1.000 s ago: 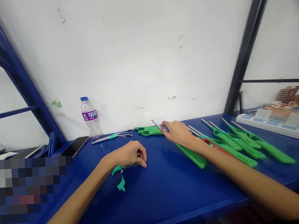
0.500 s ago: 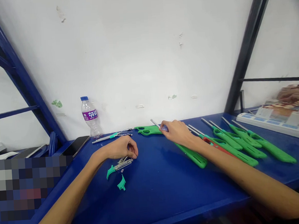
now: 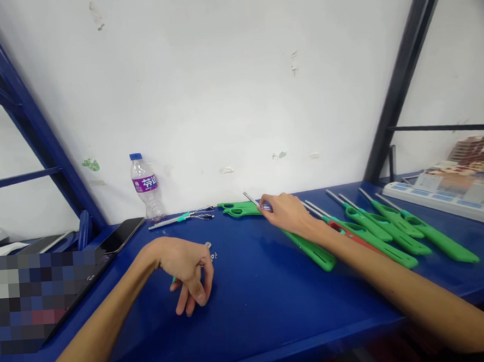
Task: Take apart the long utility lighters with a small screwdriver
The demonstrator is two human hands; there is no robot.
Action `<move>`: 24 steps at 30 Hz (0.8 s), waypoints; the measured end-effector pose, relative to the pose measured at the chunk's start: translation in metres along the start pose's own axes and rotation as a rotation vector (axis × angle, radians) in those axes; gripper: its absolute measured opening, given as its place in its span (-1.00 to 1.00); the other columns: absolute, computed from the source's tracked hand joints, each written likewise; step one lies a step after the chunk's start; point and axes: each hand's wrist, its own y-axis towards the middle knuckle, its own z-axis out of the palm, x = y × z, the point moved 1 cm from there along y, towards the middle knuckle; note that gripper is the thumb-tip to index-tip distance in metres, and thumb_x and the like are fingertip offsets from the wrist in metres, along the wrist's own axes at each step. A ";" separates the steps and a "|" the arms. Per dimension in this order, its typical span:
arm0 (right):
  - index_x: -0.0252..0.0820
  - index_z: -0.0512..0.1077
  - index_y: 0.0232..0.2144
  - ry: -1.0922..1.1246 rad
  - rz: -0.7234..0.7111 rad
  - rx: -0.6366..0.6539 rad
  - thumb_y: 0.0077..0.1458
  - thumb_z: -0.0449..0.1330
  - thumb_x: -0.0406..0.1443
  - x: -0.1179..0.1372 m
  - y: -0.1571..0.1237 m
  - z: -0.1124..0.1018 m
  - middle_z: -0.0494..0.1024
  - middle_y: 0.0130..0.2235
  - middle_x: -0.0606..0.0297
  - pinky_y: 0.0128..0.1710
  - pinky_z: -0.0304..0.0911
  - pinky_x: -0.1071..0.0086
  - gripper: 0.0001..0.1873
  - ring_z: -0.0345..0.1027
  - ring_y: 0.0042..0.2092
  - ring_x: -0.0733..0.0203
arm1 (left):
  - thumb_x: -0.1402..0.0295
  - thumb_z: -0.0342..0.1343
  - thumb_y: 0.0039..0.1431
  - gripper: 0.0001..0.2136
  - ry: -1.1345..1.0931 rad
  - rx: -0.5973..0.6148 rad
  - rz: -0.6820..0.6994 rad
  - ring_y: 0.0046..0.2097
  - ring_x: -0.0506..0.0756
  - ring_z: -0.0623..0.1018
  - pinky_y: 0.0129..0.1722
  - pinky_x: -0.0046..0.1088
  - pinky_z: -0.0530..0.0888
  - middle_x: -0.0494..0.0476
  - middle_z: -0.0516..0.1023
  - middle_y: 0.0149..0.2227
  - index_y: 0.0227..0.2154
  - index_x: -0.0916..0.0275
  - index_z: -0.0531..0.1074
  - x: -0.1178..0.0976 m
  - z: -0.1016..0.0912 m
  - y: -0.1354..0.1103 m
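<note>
My left hand (image 3: 190,271) is low over the blue table, thumb and forefinger together and the other fingers stretched down. Whatever is in its pinch is hidden. Small metal lighter parts (image 3: 212,255) show just past its knuckles; the teal triggers beneath are mostly covered. My right hand (image 3: 287,213) is closed around the middle of a long-nosed lighter, whose metal tube (image 3: 250,198) sticks out up and left and whose green handle (image 3: 314,253) shows below. Green handle shells (image 3: 241,209) lie beside that hand. Behind the left hand rest metal tubes with teal pieces and wires (image 3: 182,218).
Several green lighters (image 3: 438,237) and a red one (image 3: 358,236) lie at the right. A plastic bottle (image 3: 146,192) stands by the wall, near a phone (image 3: 124,235). A white power strip (image 3: 444,201) is at the far right.
My left hand has moved down and towards me, from above the metal parts to over the loose teal trigger, which it now covers. The right hand has stayed still on the lighter.
</note>
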 end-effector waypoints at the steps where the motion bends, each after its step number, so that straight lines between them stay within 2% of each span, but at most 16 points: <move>1: -0.08 0.52 -0.09 0.005 0.001 -0.003 0.35 0.04 -0.12 0.000 0.000 0.000 0.65 -0.30 0.13 -0.36 0.06 0.33 -0.69 0.52 -0.29 0.02 | 0.18 0.32 0.11 -0.81 0.005 -0.033 -0.002 -0.48 0.08 0.65 -0.65 -0.61 0.28 0.18 0.72 -0.36 -0.35 0.20 0.57 0.002 -0.002 0.001; 5: -0.09 0.53 -0.10 0.043 -0.002 -0.007 0.33 0.07 -0.14 0.000 0.000 0.000 0.64 -0.33 0.13 -0.36 0.06 0.34 -0.71 0.50 -0.30 0.03 | 0.15 0.26 0.14 -0.77 0.030 -0.238 -0.013 -0.52 0.08 0.63 -0.66 -0.60 0.31 0.18 0.70 -0.41 -0.38 0.24 0.55 0.011 -0.010 0.001; 8: -0.10 0.54 -0.11 0.083 -0.009 -0.015 0.30 0.09 -0.17 -0.001 0.000 0.000 0.64 -0.34 0.13 -0.38 0.04 0.34 -0.73 0.50 -0.31 0.02 | 0.13 0.18 0.20 -0.73 0.055 -0.346 0.009 -0.59 0.04 0.56 -0.70 -0.60 0.26 0.16 0.65 -0.47 -0.39 0.27 0.55 0.014 -0.014 -0.002; 10: -0.10 0.54 -0.11 0.121 -0.017 -0.023 0.31 0.09 -0.17 0.000 0.000 -0.001 0.65 -0.34 0.14 -0.39 0.04 0.34 -0.73 0.50 -0.32 0.03 | 0.12 0.14 0.24 -0.71 0.071 -0.397 0.045 -0.63 0.00 0.50 -0.69 -0.59 0.25 0.12 0.63 -0.49 -0.33 0.26 0.57 0.012 -0.015 -0.002; 11: -0.09 0.54 -0.12 0.144 -0.025 -0.023 0.32 0.09 -0.16 0.000 0.000 -0.002 0.65 -0.34 0.15 -0.39 0.05 0.34 -0.73 0.50 -0.33 0.05 | 0.12 0.11 0.27 -0.71 0.101 -0.457 0.080 -0.64 -0.02 0.47 -0.68 -0.58 0.27 0.08 0.62 -0.51 -0.30 0.25 0.58 0.009 -0.015 -0.001; 13: -0.08 0.54 -0.12 0.195 -0.051 -0.019 0.34 0.08 -0.12 0.003 -0.001 -0.005 0.65 -0.38 0.22 -0.38 0.09 0.36 -0.72 0.50 -0.35 0.11 | 0.12 0.05 0.33 -0.70 0.199 -0.677 0.170 -0.62 -0.03 0.45 -0.58 -0.55 0.37 0.02 0.59 -0.51 -0.27 0.21 0.59 0.000 -0.014 0.004; 14: -0.07 0.54 -0.12 0.243 -0.076 -0.011 0.35 0.08 -0.11 0.004 -0.001 -0.007 0.64 -0.42 0.27 -0.36 0.11 0.37 -0.71 0.50 -0.36 0.14 | 0.13 0.02 0.35 -0.68 0.356 -0.953 0.253 -0.59 -0.01 0.47 -0.55 -0.52 0.41 0.01 0.57 -0.54 -0.31 0.20 0.59 -0.005 -0.013 0.008; 15: -0.07 0.53 -0.12 0.308 -0.108 0.001 0.36 0.08 -0.10 0.006 -0.002 -0.008 0.62 -0.46 0.31 -0.35 0.14 0.38 -0.71 0.50 -0.38 0.16 | 0.14 -0.01 0.38 -0.67 0.422 -1.138 0.280 -0.48 0.06 0.53 -0.44 -0.45 0.47 0.07 0.59 -0.47 -0.26 0.22 0.59 -0.009 -0.011 0.014; 17: -0.09 0.53 -0.12 0.467 -0.171 0.028 0.36 0.09 -0.09 0.011 -0.004 -0.010 0.58 -0.54 0.37 -0.33 0.16 0.39 -0.71 0.49 -0.43 0.20 | 0.22 -0.10 0.43 -0.65 0.498 -1.366 0.312 -0.16 0.20 0.57 -0.18 -0.25 0.52 0.27 0.62 -0.20 -0.05 0.28 0.53 -0.014 -0.006 0.028; 19: -0.13 0.53 -0.16 0.608 -0.208 0.069 0.34 0.12 -0.10 0.015 -0.007 -0.011 0.56 -0.57 0.39 -0.35 0.17 0.40 -0.72 0.46 -0.48 0.22 | 0.27 0.02 0.38 -0.72 0.640 -1.469 0.395 0.02 0.26 0.48 0.00 -0.14 0.47 0.30 0.57 -0.08 0.02 0.23 0.51 -0.017 0.001 0.045; 20: -0.14 0.54 -0.18 0.652 -0.219 0.093 0.33 0.13 -0.11 0.018 -0.008 -0.011 0.56 -0.57 0.38 -0.36 0.17 0.40 -0.72 0.44 -0.49 0.23 | 0.32 0.06 0.36 -0.76 0.883 -1.544 0.506 -0.03 0.24 0.48 -0.01 -0.15 0.47 0.27 0.57 -0.13 0.00 0.22 0.51 -0.018 0.006 0.052; 22: -0.17 0.56 -0.23 0.717 -0.248 0.134 0.29 0.16 -0.17 0.022 -0.010 -0.011 0.57 -0.52 0.37 -0.37 0.16 0.40 -0.76 0.41 -0.47 0.25 | 0.41 0.14 0.30 -0.78 1.277 -1.569 0.683 -0.10 0.19 0.48 -0.07 -0.21 0.49 0.26 0.54 -0.13 -0.02 0.22 0.50 -0.020 0.014 0.065; 24: -0.19 0.57 -0.24 0.798 -0.280 0.187 0.22 0.19 -0.27 0.026 -0.012 -0.011 0.58 -0.44 0.35 -0.37 0.15 0.41 -0.83 0.39 -0.42 0.26 | 0.45 0.18 0.26 -0.72 1.453 -1.566 0.735 -0.15 0.16 0.47 -0.12 -0.25 0.49 0.25 0.52 -0.10 0.02 0.20 0.46 -0.021 0.020 0.073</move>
